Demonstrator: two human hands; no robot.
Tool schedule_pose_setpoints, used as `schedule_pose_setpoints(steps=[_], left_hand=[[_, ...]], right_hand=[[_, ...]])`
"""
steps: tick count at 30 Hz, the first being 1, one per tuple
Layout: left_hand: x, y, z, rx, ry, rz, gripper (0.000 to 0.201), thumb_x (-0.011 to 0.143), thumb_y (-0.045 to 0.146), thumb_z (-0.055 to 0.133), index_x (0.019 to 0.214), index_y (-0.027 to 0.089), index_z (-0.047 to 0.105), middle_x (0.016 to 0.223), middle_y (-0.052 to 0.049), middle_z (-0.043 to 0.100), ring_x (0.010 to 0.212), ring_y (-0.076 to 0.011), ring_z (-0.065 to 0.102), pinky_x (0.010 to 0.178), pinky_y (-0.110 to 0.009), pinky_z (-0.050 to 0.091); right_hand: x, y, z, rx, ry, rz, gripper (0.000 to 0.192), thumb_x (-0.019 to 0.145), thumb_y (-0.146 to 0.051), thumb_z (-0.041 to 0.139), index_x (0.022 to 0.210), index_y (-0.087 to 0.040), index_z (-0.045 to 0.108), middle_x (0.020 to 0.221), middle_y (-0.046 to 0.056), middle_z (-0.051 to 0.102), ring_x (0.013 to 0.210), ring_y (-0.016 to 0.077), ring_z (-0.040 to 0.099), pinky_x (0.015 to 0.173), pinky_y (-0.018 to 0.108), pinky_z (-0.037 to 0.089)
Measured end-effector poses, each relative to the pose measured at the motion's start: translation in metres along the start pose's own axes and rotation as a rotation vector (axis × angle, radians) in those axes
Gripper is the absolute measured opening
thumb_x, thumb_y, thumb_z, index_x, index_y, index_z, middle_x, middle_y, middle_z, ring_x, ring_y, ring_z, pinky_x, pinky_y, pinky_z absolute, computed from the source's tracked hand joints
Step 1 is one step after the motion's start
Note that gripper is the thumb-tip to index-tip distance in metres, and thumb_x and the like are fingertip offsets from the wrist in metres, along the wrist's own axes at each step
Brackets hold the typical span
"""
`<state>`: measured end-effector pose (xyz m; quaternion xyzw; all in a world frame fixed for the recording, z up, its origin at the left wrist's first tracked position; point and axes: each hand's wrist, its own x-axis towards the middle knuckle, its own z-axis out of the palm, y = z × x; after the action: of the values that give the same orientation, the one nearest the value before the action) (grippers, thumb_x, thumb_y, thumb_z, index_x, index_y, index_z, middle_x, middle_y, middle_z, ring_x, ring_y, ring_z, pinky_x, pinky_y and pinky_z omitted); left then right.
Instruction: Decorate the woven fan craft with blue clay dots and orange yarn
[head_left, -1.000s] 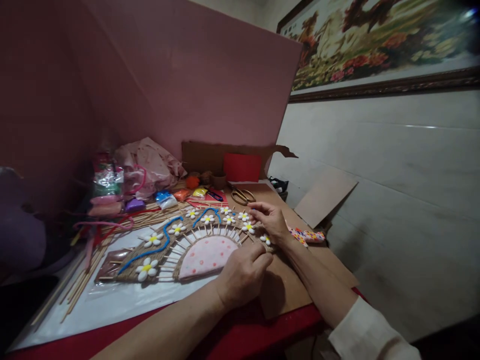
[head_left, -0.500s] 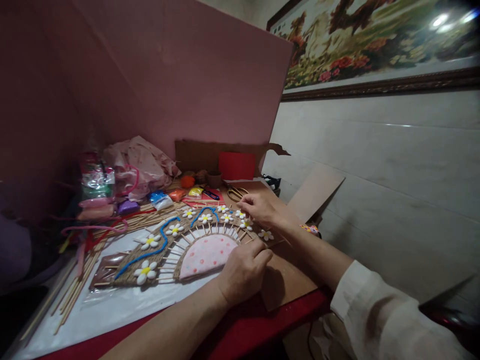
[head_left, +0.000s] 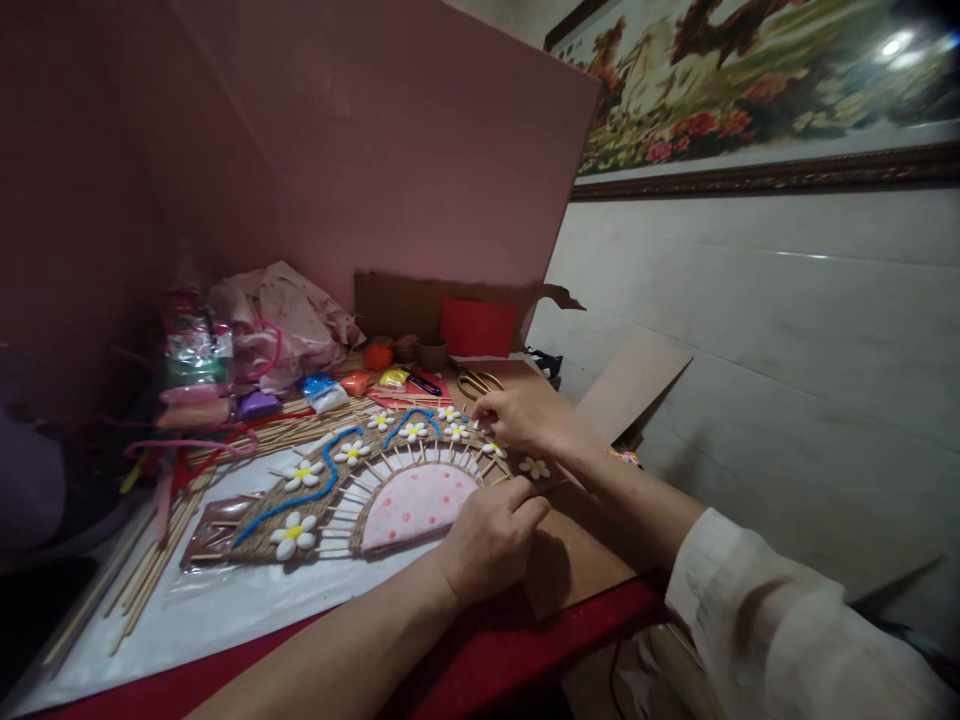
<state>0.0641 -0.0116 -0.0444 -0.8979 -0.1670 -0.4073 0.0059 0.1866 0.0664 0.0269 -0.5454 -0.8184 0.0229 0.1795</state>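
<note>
left hand (head_left: pixel 491 535): curled in, at right end of fan (head_left: pixel 420 505), contents hidden | right hand (head_left: pixel 514 418): fingers bent over flowers (head_left: pixel 493 450), can't tell hold | fan: lying on white sheet (head_left: pixel 172 620) | scissors (head_left: pixel 480 384): just past right hand

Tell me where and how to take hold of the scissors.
Grip the scissors by the gold loops, probably from the near side. The wide loops face the person, just beyond the right hand, while the narrower dark end points away.
</note>
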Motion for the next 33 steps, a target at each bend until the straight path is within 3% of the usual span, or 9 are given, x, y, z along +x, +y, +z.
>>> schedule_pose_setpoints(steps=[14,21,27,33], left_hand=[[-0.002,-0.001,0.002,0.016,-0.014,0.007,0.022,0.087,0.013,0.039,0.079,0.014,0.059,0.076,-0.007,0.059,0.066,-0.0167,0.052,0.056,-0.027,0.042],[-0.001,-0.001,0.001,0.013,0.000,0.015,0.021,0.087,0.012,0.039,0.079,0.015,0.059,0.077,-0.007,0.060,0.069,-0.0171,0.053,0.058,-0.027,0.043],[-0.001,-0.001,0.001,0.024,-0.009,0.013,0.022,0.087,0.013,0.039,0.079,0.015,0.059,0.077,-0.006,0.060,0.067,-0.0163,0.053,0.056,-0.027,0.043],[-0.002,-0.002,0.002,0.027,-0.010,0.006,0.022,0.086,0.013,0.039,0.080,0.015,0.060,0.077,-0.006,0.060,0.068,-0.0164,0.053,0.057,-0.027,0.043]], right_hand=[[0.007,0.008,0.022,-0.164,-0.037,-0.082,0.022,0.066,-0.004,0.057,0.071,-0.019,0.073,0.073,0.005,0.069,0.068,0.0166,0.058,0.059,0.025,0.035],[0.005,0.017,0.016,-0.187,-0.040,-0.125,0.036,0.062,-0.001,0.057,0.084,-0.023,0.075,0.081,0.004,0.069,0.075,0.0180,0.058,0.063,0.025,0.037],[-0.005,0.016,0.010,-0.218,-0.024,-0.135,0.036,0.067,-0.004,0.056,0.090,-0.024,0.075,0.081,0.007,0.064,0.080,0.0191,0.053,0.067,0.027,0.036],[-0.008,0.016,0.016,-0.091,-0.014,-0.112,0.039,0.069,-0.001,0.051,0.092,-0.023,0.074,0.086,0.005,0.063,0.085,0.0176,0.051,0.071,0.026,0.037]])
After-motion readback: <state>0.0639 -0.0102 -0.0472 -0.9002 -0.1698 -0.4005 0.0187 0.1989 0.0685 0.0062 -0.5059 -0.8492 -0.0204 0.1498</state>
